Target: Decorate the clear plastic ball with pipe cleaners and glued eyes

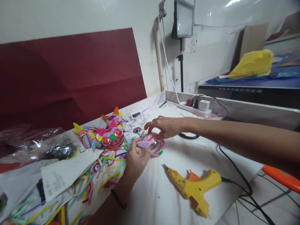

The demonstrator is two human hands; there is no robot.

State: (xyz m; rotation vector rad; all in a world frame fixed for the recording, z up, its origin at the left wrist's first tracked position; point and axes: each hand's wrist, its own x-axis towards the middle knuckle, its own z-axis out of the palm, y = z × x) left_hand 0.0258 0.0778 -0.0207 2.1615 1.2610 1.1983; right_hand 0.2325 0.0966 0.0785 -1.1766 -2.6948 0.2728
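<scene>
A clear plastic ball (153, 142), partly wrapped in pink pipe cleaners, is between my hands at the middle of the table. A lilac ear-shaped piece (144, 143) sits at its left side, and a small green piece shows low on the right. My left hand (137, 157) grips the ball from the near left, thumb and fingers closed on it. From the far right, my right hand (164, 126) curls over the top, with bent fingertips on the ball. The yellow glue gun (195, 187) lies on the table, right of my left hand.
Finished-looking pipe-cleaner figures (112, 137) stand left, behind loose pipe cleaners (91, 184) and paper sheets (67, 172). A power strip (194, 109) lies near the back edge. The glue gun's black cable (236, 187) runs off the right side. A lamp (184, 20) stands behind.
</scene>
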